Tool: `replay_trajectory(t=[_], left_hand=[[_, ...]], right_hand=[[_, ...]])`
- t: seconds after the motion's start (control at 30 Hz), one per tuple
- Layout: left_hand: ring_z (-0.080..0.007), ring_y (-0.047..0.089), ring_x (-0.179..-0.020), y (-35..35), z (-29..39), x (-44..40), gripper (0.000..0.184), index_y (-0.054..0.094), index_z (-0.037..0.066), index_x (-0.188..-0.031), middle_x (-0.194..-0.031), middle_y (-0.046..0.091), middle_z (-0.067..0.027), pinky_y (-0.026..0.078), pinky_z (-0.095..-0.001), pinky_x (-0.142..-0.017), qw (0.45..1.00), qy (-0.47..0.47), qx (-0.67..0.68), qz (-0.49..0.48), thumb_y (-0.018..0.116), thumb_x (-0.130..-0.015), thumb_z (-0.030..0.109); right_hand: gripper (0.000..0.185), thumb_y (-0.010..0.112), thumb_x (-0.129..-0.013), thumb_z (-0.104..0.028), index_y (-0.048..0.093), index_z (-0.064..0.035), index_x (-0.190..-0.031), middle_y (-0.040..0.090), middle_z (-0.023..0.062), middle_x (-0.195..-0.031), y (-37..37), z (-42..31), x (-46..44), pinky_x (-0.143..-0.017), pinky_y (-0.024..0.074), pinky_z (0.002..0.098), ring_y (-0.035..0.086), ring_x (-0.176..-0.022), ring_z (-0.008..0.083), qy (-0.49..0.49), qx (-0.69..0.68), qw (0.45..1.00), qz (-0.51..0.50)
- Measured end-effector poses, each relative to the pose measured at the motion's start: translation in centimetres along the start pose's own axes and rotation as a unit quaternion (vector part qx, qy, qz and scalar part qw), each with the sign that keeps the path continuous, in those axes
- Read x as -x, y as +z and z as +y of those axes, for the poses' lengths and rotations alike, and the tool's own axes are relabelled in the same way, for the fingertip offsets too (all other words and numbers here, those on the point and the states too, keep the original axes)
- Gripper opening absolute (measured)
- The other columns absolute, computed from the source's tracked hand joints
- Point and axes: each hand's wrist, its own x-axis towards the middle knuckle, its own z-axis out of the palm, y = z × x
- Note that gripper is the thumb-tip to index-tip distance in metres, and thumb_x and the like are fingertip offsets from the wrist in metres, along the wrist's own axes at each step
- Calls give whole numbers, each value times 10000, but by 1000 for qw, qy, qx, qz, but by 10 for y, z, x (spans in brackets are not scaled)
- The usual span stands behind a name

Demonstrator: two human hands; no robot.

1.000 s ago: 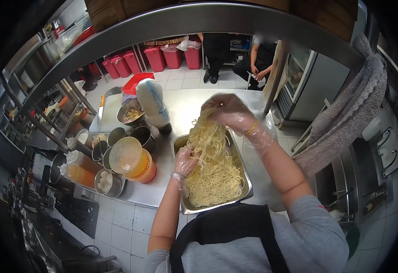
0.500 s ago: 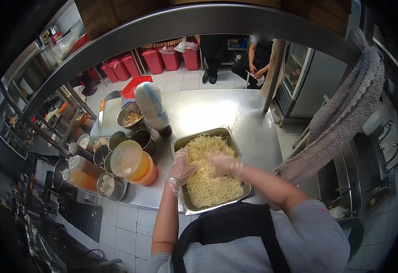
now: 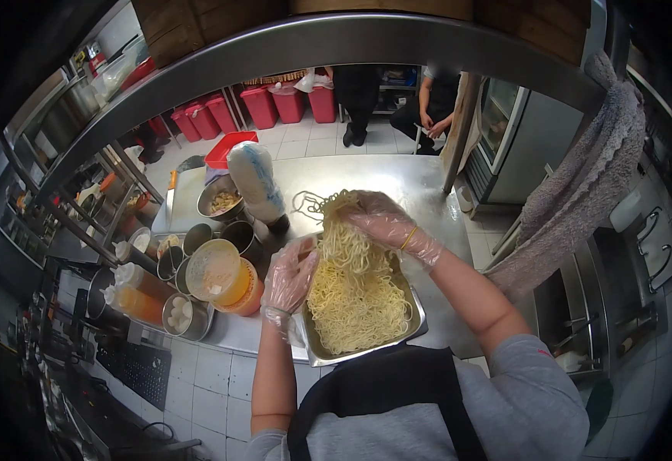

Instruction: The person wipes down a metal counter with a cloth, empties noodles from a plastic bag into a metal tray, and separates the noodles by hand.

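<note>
My right hand (image 3: 386, 217), in a clear plastic glove, grips a bunch of noodles (image 3: 351, 247) and lifts it over the far end of a metal pan (image 3: 418, 326). Strands hang down from the fist toward the pale noodles (image 3: 357, 316) that fill the pan. Some strands stick out past the fingers on the far side. My left hand (image 3: 290, 276), also gloved, is beside the pan's left rim with its fingers apart and nothing seen in it.
Left of the pan stand an orange-filled tub (image 3: 228, 280), metal pots, squeeze bottles (image 3: 137, 296) and a bowl of eggs (image 3: 178, 313). A plastic-wrapped stack (image 3: 255, 180) stands behind them. A towel (image 3: 574, 177) hangs at right. Two people are beyond the steel table (image 3: 447, 253).
My right hand has risen from the pan with a bunch of noodles in its grip. My left hand has come off the noodles to the left rim.
</note>
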Motion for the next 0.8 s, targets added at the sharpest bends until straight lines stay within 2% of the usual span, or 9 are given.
replay_trajectory(t=[0.1, 0.2, 0.3, 0.4, 0.53, 0.57, 0.67, 0.7, 0.8], left_hand=[[-186, 540, -1108, 26, 1, -4, 396, 511, -14, -1249, -1151, 608, -136, 443, -309, -902, 991, -64, 112, 43, 570, -906, 174], [-142, 555, -1011, 38, -2, -12, 422, 481, -23, -1262, -1132, 601, -91, 471, -278, -826, 958, -15, 285, -41, 590, -888, 141], [-148, 587, -956, 44, -45, -22, 462, 489, -36, -1252, -1133, 615, -117, 478, -273, -779, 986, -38, 160, -32, 610, -834, 120], [-153, 588, -959, 52, -56, -20, 472, 508, -38, -1235, -1110, 623, -116, 483, -269, -771, 989, -59, 134, 12, 621, -800, 104], [-158, 606, -896, 48, -19, -9, 422, 557, -42, -1185, -1053, 645, -117, 489, -252, -740, 925, -95, 367, 32, 620, -788, 84], [-149, 604, -864, 51, -15, -10, 409, 566, -40, -1175, -1026, 648, -107, 487, -243, -723, 917, -93, 386, 29, 620, -787, 78], [-121, 594, -802, 51, -13, -12, 375, 582, -36, -1154, -974, 648, -76, 482, -228, -684, 914, -92, 395, 16, 607, -795, 70], [-111, 587, -804, 44, -18, -11, 366, 579, -37, -1152, -975, 640, -65, 482, -230, -678, 925, -90, 369, 11, 596, -804, 74], [-93, 575, -803, 33, -38, -8, 343, 584, -32, -1142, -957, 632, -53, 482, -227, -652, 955, -115, 274, -16, 589, -822, 91]], right_hand=[[326, 589, -851, -251, 612, -28, -1088, 632, 115, -1067, 33, 42, 2, -859, 457, 334, 594, -939, 231, -41, -133, 990, -10], [352, 657, -800, -202, 586, -14, -1090, 629, 94, -1029, 45, 45, 15, -842, 459, 308, 583, -918, 178, -30, -177, 984, -12], [400, 725, -739, -159, 560, 1, -1067, 630, 77, -969, 42, 43, 22, -820, 461, 281, 573, -885, 132, 23, -155, 988, -9], [349, 738, -727, -66, 574, -21, -1032, 622, 31, -953, 35, 47, 20, -804, 471, 272, 549, -872, 101, -18, -94, 995, 40], [404, 648, -793, -287, 573, -22, -1089, 652, 120, -1037, 38, 71, 12, -838, 478, 303, 614, -899, 170, 108, -194, 975, 7], [383, 611, -820, -290, 570, -17, -1085, 645, 127, -1046, 39, 39, 20, -841, 476, 322, 615, -893, 184, 135, -55, 989, -13], [360, 589, -838, -280, 570, -12, -1077, 637, 138, -1082, 56, 59, 18, -824, 474, 348, 619, -880, 197, -115, 27, 991, 56], [326, 605, -810, -220, 573, -12, -1057, 637, 113, -1037, 53, 66, 16, -763, 480, 324, 607, -834, 171, 18, -18, 999, 30], [287, 615, -768, -145, 573, -3, -1015, 625, 70, -941, 29, 48, 18, -714, 478, 276, 581, -803, 123, 24, -265, 964, -18]])
